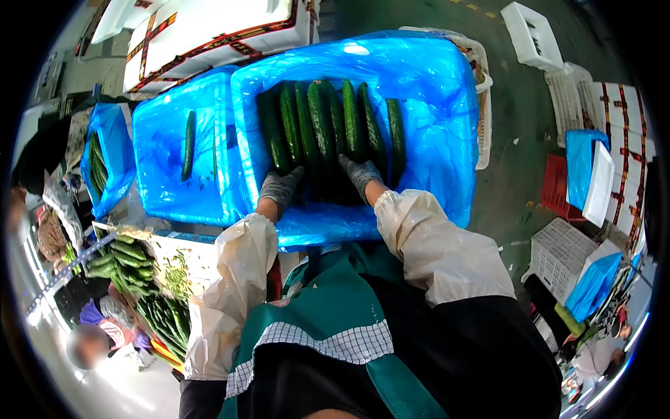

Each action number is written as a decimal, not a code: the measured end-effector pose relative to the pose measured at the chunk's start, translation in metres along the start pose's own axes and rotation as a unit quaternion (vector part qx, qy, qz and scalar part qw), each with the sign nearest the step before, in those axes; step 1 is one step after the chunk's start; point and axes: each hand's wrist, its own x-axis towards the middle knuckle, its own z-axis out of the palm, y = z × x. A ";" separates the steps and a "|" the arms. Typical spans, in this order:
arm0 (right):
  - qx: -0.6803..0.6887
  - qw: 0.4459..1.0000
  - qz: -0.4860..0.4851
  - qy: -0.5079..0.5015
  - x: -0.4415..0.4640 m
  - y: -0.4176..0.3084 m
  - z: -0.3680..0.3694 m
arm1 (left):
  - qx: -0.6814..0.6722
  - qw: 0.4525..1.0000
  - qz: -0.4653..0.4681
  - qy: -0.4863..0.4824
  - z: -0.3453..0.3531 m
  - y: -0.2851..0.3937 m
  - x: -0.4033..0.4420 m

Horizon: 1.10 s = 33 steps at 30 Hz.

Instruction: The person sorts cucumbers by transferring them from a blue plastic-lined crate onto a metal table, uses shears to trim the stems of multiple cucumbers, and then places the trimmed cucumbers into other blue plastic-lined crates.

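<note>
A row of several dark green cucumbers lies side by side in a large crate lined with blue plastic film. One cucumber at the right stands slightly apart from the others at its far end. My left hand, in a grey glove, grips the near ends of the cucumbers on the left side. My right hand, gloved the same way, is closed around the near ends towards the right. The fingertips of both hands are partly hidden among the cucumbers and in shadow.
To the left, another blue-lined crate holds a single cucumber. A smaller blue-lined box with cucumbers stands beyond it. White foam boxes line the back. Piled cucumbers and other people are at lower left; crates stand right.
</note>
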 end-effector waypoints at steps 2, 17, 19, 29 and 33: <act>0.080 0.994 0.026 -0.071 -0.034 -0.022 -0.028 | -0.198 0.975 -0.099 -0.024 -0.003 0.021 -0.011; 0.539 0.810 0.162 -0.167 -0.072 -0.035 -0.047 | -0.370 0.926 -0.074 -0.021 0.003 0.020 -0.025; 0.387 0.897 0.118 -0.176 -0.074 -0.037 -0.042 | -0.381 0.921 -0.072 -0.032 0.003 0.018 -0.024; 0.296 0.931 0.083 -0.196 -0.042 -0.016 -0.022 | -0.546 0.804 -0.111 -0.210 0.018 0.019 -0.017; 0.360 0.896 0.110 -0.235 -0.038 -0.012 -0.023 | -0.545 0.817 -0.104 -0.155 0.028 0.030 -0.028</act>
